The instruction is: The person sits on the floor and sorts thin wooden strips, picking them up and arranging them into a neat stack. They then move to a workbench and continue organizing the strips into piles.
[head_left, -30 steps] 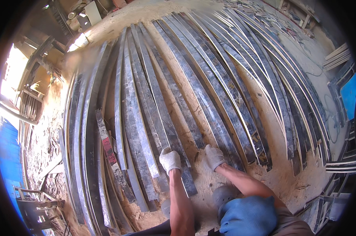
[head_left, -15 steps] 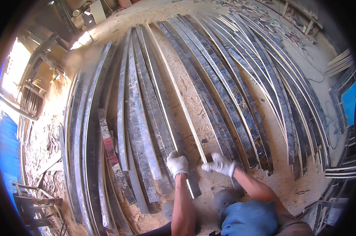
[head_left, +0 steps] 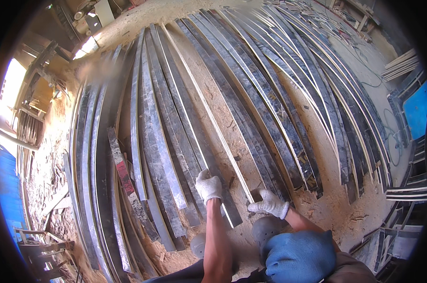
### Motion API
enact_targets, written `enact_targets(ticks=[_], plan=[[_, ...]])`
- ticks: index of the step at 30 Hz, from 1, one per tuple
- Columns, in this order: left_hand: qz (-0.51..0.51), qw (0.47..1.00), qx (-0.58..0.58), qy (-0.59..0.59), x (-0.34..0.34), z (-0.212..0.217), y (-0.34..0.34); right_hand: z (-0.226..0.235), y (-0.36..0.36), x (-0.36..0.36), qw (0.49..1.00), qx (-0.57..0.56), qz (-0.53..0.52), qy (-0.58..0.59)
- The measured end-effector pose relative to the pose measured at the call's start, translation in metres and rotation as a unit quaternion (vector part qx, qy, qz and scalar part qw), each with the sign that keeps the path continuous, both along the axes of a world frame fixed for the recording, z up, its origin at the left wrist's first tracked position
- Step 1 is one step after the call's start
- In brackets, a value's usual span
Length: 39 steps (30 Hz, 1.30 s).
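Observation:
My left hand (head_left: 209,187), in a white work glove, is closed at the pale edge of a long dark-faced board strip (head_left: 229,214) on the floor. Its fingertips are partly hidden. My right hand (head_left: 270,204), gloved too, has its thumb and fingers curled round the near end of a narrow, pale-edged strip (head_left: 213,120). That strip stretches away from me, with sawdust-covered ground along its right side. Another dark strip (head_left: 265,172) lies just beyond my right hand.
Many long dark strips (head_left: 166,155) lie side by side to the left, and more pale-edged strips (head_left: 312,104) spread to the right. Offcuts (head_left: 46,193) are heaped at far left. Metal frames (head_left: 402,226) stand at right, beside a blue panel (head_left: 418,113). My shoes (head_left: 265,228) are close below my hands.
My right hand has gone from loosely extended fingers beside the narrow strip's end to fingers curled round it. My left hand stays at its dark strip. The view has shifted slightly.

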<state>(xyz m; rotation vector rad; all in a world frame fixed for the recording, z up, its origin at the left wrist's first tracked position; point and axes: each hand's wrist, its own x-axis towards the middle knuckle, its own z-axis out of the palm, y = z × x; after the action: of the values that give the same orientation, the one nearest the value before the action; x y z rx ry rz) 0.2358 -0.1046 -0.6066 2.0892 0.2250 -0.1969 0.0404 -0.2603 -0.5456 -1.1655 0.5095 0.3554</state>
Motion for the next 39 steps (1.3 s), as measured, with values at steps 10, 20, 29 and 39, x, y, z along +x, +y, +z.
enact_targets(ticks=[10, 20, 29, 39], plan=[[-0.078, 0.995, -0.050, -0.032, -0.011, 0.018, -0.022, 0.005, 0.009, 0.014, 0.869, -0.413, 0.257, 0.091], [-0.189, 0.954, 0.231, 0.029, -0.035, 0.039, -0.060, -0.075, -0.046, 0.001, 0.596, -0.769, 0.096, 0.210], [-0.170, 0.957, 0.233, -0.022, -0.060, 0.037, -0.058, -0.055, -0.035, 0.009, 0.633, -0.741, 0.095, 0.204], [-0.149, 0.968, 0.203, -0.013, -0.061, 0.040, -0.056, -0.038, -0.046, 0.015, 0.652, -0.723, 0.086, 0.212]])
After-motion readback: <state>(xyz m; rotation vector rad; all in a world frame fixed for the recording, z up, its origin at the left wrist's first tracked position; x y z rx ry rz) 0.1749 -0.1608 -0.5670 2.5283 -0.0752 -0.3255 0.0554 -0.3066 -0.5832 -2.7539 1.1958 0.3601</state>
